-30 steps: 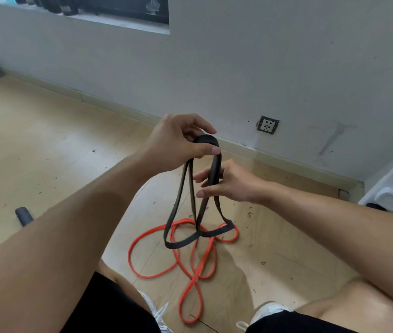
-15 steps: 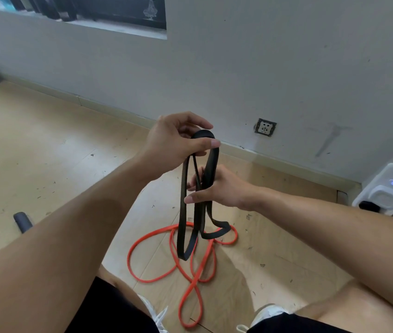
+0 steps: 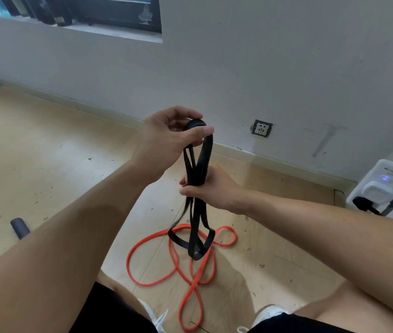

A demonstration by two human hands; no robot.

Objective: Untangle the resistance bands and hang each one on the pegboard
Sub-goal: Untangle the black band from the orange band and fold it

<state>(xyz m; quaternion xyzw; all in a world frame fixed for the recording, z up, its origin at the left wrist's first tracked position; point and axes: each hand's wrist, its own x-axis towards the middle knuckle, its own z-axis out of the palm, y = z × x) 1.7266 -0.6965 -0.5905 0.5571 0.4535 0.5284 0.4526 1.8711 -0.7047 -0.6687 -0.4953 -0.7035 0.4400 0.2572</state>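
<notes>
Room: pale wooden floor [image 3: 34, 152] with scattered specks, meeting a grey-white wall [image 3: 262, 68] along a light skirting board; dark window frame [image 3: 118, 13] at the upper left.

Wall fittings: one socket [image 3: 262, 128] low on the wall, right of centre. One white device [image 3: 380, 188] with a blue light at the right edge, black strap beneath it.

Black band [image 3: 196, 179]: held up in the air between both hands, gathered into several strands. Top bend sits in the upper hand; lower loops hang free just above the floor, in front of the orange band.

Left hand [image 3: 169, 140]: raised, fingers and thumb curled round the top bend of the black band, thumb lying across the front of it.

Right hand [image 3: 211, 186]: lower, closed round the bunched strands at about mid-length, fingers wrapped from behind, gripping them together.

Orange band [image 3: 174, 267]: lying on the floor in loose overlapping loops between the person's knees and the wall, one long loop running toward the bottom edge. Whether it touches the black band cannot be told.

Other: dark cylindrical object [image 3: 20, 227] on the floor at the left, partly hidden by the left forearm. Black shorts [image 3: 109, 313] and white shoes [image 3: 262, 316] at the bottom edge.
</notes>
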